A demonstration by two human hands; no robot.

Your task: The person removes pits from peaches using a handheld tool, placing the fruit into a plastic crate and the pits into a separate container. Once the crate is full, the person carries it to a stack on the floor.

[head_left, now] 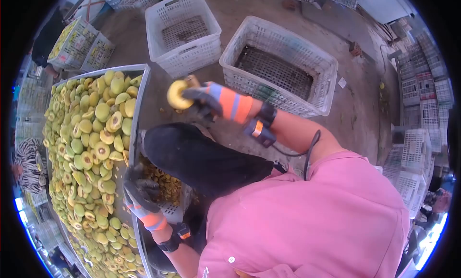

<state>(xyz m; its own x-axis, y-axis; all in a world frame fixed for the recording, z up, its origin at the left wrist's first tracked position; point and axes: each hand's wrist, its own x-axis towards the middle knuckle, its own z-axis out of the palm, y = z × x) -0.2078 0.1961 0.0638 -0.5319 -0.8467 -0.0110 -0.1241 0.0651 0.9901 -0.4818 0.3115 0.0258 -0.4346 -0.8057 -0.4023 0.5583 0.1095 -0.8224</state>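
My right hand [204, 100], in a dark glove with an orange and grey cuff, is closed on a yellow fruit half [179, 94] with a hollow in its cut face. A short brown piece [192, 80] juts up beside these fingers; blur hides what it is. My left hand [141, 189], gloved the same way, is at the metal rim [139, 105] of the sorting table. Its fingers look somewhat blurred but apart, with nothing visible between them. Many green-yellow fruit halves [91, 148] cover the table, several with brown pits showing.
Below my left hand, a crate [172, 212] holds brown pits or scraps [168, 184]. My dark-trousered knee [192, 153] lies between my hands. Two white plastic crates [185, 57] [278, 62] stand on the floor beyond my right hand. Stacked crates [415, 153] line the right side.
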